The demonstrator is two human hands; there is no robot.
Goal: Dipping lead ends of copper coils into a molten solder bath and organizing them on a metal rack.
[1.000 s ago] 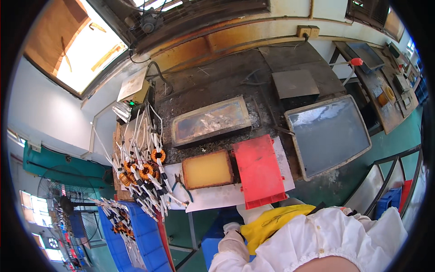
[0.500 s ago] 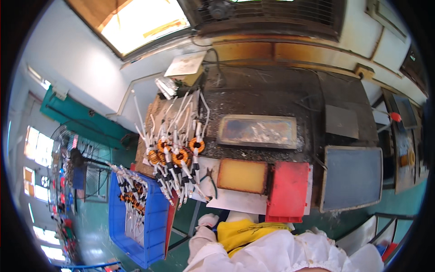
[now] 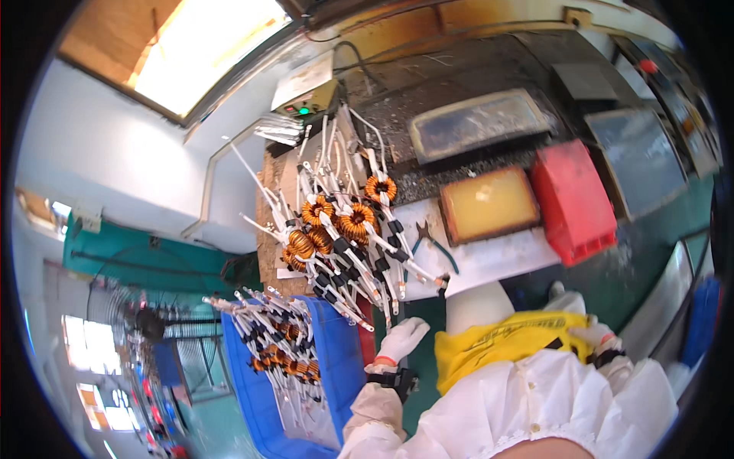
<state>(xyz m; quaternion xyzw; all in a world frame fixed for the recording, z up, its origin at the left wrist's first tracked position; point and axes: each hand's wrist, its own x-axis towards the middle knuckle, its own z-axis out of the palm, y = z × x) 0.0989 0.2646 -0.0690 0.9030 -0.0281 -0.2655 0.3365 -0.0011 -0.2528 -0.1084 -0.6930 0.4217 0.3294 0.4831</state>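
My left hand (image 3: 404,340), in a white glove with a red band at the wrist, is just off the table's front edge. Its fingers look loosely stretched, with nothing seen in them. Closest to it are the white lead ends of several copper-wound ring coils (image 3: 358,220), heaped on the table with black sleeves on their leads. My right hand (image 3: 595,333) lies against the yellow cloth (image 3: 489,340) over my lap; its fingers are blurred, and I cannot see whether they grip the cloth. Dark-green-handled pliers (image 3: 434,246) rest beside the coils.
A blue crate (image 3: 336,348) at the left holds more coils. Along the table stand a tray of yellowish material (image 3: 491,205), a red plastic bin (image 3: 575,200), a rectangular metal-rimmed pot (image 3: 480,126) and a grey panel (image 3: 638,161). A box with a green light (image 3: 310,105) stands behind.
The view has swung so the table sits tilted and nearer. My left hand has come up toward the coil leads, and my right hand now shows at the yellow cloth.
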